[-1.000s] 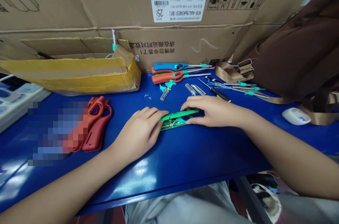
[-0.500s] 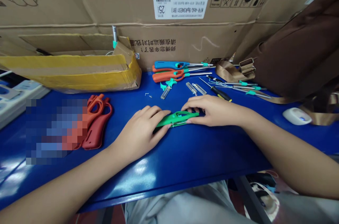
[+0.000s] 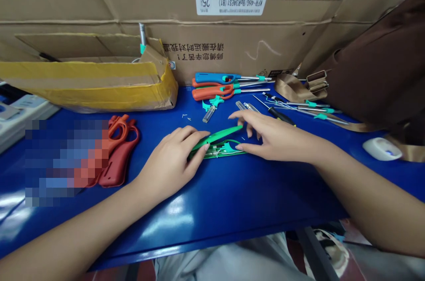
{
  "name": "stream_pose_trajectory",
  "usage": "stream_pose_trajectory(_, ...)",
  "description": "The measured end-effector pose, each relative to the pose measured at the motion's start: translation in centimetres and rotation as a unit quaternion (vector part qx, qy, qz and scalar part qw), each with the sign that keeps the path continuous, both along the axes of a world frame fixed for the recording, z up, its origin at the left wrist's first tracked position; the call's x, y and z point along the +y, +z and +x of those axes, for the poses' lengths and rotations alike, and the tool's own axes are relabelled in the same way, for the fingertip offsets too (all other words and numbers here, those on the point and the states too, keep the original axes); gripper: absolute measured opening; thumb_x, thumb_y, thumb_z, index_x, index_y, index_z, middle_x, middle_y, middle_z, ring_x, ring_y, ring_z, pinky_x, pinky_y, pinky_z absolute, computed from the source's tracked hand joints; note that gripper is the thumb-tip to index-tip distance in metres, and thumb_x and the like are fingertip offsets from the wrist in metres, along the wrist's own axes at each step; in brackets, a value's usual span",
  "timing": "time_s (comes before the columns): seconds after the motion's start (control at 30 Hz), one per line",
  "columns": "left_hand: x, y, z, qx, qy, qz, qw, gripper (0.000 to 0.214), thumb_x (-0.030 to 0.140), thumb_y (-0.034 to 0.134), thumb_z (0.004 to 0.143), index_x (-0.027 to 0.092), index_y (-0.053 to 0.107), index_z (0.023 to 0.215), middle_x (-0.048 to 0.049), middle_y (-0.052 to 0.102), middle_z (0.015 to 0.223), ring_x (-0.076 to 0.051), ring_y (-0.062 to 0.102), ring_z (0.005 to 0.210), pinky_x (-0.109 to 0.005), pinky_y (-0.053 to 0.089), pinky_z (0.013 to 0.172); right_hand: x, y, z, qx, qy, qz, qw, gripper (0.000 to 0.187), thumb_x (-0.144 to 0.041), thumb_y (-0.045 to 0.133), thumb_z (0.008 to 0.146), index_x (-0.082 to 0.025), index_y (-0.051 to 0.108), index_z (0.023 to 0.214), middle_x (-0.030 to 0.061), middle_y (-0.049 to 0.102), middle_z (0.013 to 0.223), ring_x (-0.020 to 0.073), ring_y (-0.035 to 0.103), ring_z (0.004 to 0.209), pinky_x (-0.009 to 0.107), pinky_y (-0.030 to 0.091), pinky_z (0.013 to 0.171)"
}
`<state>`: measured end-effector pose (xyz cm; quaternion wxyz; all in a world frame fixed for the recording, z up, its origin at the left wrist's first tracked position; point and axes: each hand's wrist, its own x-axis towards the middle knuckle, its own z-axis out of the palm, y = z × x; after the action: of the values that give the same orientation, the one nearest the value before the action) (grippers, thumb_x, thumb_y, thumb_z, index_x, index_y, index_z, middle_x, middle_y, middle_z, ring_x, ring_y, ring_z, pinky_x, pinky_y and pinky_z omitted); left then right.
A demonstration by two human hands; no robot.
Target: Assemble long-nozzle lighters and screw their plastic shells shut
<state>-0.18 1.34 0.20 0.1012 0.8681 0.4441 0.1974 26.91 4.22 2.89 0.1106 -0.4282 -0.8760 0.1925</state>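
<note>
A green lighter casing lies split in two on the blue table. Its upper shell half (image 3: 223,133) is raised at a tilt, its left end gripped in my left hand (image 3: 172,155). Beneath it the lower shell half (image 3: 237,153) rests on the table, with a teal trigger piece (image 3: 228,146), a clear tank and thin wires showing inside. My left fingers cover the left ends of both halves. Around the right end is my right hand (image 3: 270,137), its fingers apart; the thumb tip is close to the lower half, and whether it touches I cannot tell.
Behind are assembled blue (image 3: 212,78) and orange lighters (image 3: 212,93), clear tanks (image 3: 209,113), a screwdriver (image 3: 280,116) and metal rods (image 3: 318,109). Red casing parts (image 3: 116,166) lie left. A yellow-taped box (image 3: 133,95), power strip (image 3: 31,110) and white mouse-like object (image 3: 381,149) stand around.
The upper green shell half has lifted off the lower half, exposing the inner parts. My right hand has let go of the casing's right end and its fingers have spread.
</note>
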Motion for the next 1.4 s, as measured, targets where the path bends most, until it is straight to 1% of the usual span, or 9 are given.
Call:
stream_pose_trajectory(0.13,0.2,-0.1,-0.3,-0.004,0.013,0.017,1.000,0.031,0.026,0.046,0.104,0.016,0.064,0.128,-0.0084,0.066,0.111,-0.025,0.063,0.100,-0.045,0.053,0.092,-0.4,0.8,-0.1,-0.028,-0.029,0.053,0.998,0.047,-0.037,0.068,0.091,-0.020,0.049,0.131,0.0102,0.060,0.121,0.0223,0.061,0.096,0.034,0.048,0.077)
stream_pose_trajectory(0.3,0.1,0.1,-0.4,0.008,0.022,0.063,0.998,0.035,0.020,0.048,0.102,0.017,0.060,0.135,-0.0111,0.063,0.120,-0.027,0.060,0.106,-0.046,0.052,0.091,-0.5,1.5,0.2,-0.069,0.062,-0.024,0.995,0.003,-0.024,0.059,0.095,-0.023,0.061,0.095,0.0001,0.064,0.098,0.0162,0.059,0.083,0.030,0.041,0.068)
stream_pose_trajectory(0.43,-0.5,0.2,-0.1,0.000,-0.041,0.081,0.996,0.029,0.019,0.053,0.101,0.021,0.065,0.127,-0.0105,0.062,0.129,-0.028,0.057,0.118,-0.047,0.046,0.098,-0.6,1.4,0.1,-0.077,0.087,-0.056,0.992,0.017,-0.019,0.050,0.099,-0.021,0.063,0.087,0.0010,0.063,0.093,0.0159,0.058,0.081,0.030,0.040,0.071)
stream_pose_trajectory(0.53,-0.8,-0.1,0.1,0.010,-0.113,0.066,0.991,0.028,0.018,0.053,0.101,0.022,0.066,0.126,-0.0095,0.063,0.133,-0.027,0.057,0.123,-0.046,0.043,0.103,-0.6,1.1,-0.1,-0.056,0.086,-0.055,0.993,0.019,-0.019,0.050,0.100,-0.019,0.064,0.087,0.0018,0.063,0.091,0.0160,0.058,0.082,0.030,0.041,0.073)
stream_pose_trajectory(0.63,-0.9,-0.5,0.2,0.021,-0.145,0.048,0.988,0.031,0.018,0.052,0.102,0.023,0.063,0.131,-0.0090,0.063,0.135,-0.025,0.056,0.126,-0.045,0.040,0.109,-0.4,0.8,-0.2,-0.034,0.074,-0.049,0.995,0.018,-0.017,0.054,0.097,-0.018,0.065,0.084,0.0012,0.063,0.088,0.0144,0.058,0.078,0.029,0.041,0.071)
stream_pose_trajectory(0.87,-0.9,-0.7,0.1,0.032,-0.154,0.053,0.986,0.034,0.017,0.051,0.102,0.021,0.062,0.134,-0.0096,0.066,0.132,-0.024,0.060,0.122,-0.045,0.040,0.111,-0.3,0.4,-0.1,-0.004,0.074,-0.041,0.996,0.015,-0.016,0.058,0.095,-0.019,0.070,0.087,0.0025,0.067,0.091,0.0150,0.061,0.080,0.028,0.043,0.072)
stream_pose_trajectory(1.2,-0.9,-0.8,0.0,0.025,-0.158,0.034,0.986,0.040,0.010,0.048,0.100,0.021,0.063,0.135,-0.0113,0.065,0.131,-0.027,0.061,0.117,-0.046,0.052,0.100,-0.5,0.8,-0.2,-0.007,0.086,-0.057,0.995,0.015,-0.011,0.058,0.090,-0.020,0.070,0.088,0.0012,0.066,0.091,0.0136,0.060,0.076,0.027,0.044,0.070)
stream_pose_trajectory(1.3,-1.0,-0.9,0.0,0.030,-0.160,0.029,0.986,0.042,0.008,0.046,0.099,0.022,0.062,0.136,-0.0113,0.064,0.132,-0.027,0.060,0.119,-0.045,0.053,0.100,-0.6,1.0,-0.3,-0.008,0.076,-0.061,0.995,0.013,-0.014,0.059,0.092,-0.019,0.068,0.084,0.0007,0.065,0.088,0.0129,0.058,0.072,0.027,0.043,0.066)
stream_pose_trajectory(1.4,-1.0,-0.8,0.0,0.033,-0.162,0.025,0.986,0.045,0.006,0.045,0.097,0.022,0.061,0.137,-0.0112,0.063,0.133,-0.027,0.060,0.119,-0.045,0.055,0.098,-0.5,0.9,-0.2,-0.005,0.087,-0.052,0.995,0.017,-0.015,0.057,0.095,-0.019,0.068,0.083,0.0018,0.066,0.089,0.0143,0.061,0.079,0.028,0.044,0.072)
